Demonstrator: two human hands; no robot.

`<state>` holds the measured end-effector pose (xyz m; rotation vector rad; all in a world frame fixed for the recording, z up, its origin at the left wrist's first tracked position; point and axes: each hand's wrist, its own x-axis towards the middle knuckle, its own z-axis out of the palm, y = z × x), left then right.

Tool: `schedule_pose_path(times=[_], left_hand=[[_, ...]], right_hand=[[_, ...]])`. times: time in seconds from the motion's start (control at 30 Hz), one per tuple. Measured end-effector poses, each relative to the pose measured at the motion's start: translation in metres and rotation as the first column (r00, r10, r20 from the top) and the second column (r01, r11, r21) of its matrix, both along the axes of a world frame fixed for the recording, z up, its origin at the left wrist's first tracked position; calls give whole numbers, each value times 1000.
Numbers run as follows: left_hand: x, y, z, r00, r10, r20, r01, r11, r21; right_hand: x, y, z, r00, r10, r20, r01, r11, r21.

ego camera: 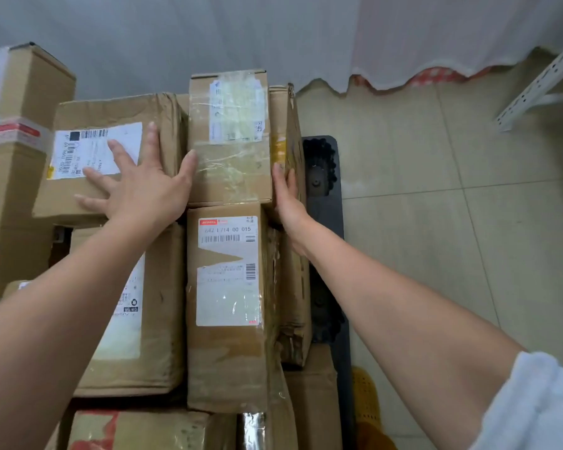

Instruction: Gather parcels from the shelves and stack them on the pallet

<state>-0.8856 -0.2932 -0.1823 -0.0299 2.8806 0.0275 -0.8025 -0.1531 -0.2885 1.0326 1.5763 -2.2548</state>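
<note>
Bare forearms reaching over stacked parcels on a black pallet [322, 203].
Left hand [137, 190] lies open on a creased labelled carton [111, 151]; right hand [288, 198], open, presses a taped box's [229, 134] right side.

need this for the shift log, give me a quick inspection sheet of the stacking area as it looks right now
surface: black pallet, only its right edge shows past the boxes
job's things: taped parcel stands at the far middle; labelled parcel lies in front of it; wide parcel to their left; thin flat carton stands on edge at the right side
clutter: yellow perforated item on the floor by the pallet
grippers: left hand spread flat on the wide parcel; right hand flat against the thin flat carton
cables: nothing seen
surroundings: tiled floor, white curtain, white shelf upright
</note>
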Motion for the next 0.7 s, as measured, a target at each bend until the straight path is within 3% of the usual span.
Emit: schedule_pose_path(times=[0.3, 0.7], left_hand=[[-3, -13, -3, 1000, -7, -28, 8, 1000, 11], [-1, -16, 2, 995, -61, -75, 59, 998, -35]], right_hand=[[-7, -8, -8, 1000, -12, 17, 10, 997, 76], [-1, 11, 1, 994, 99, 51, -104, 986, 127]])
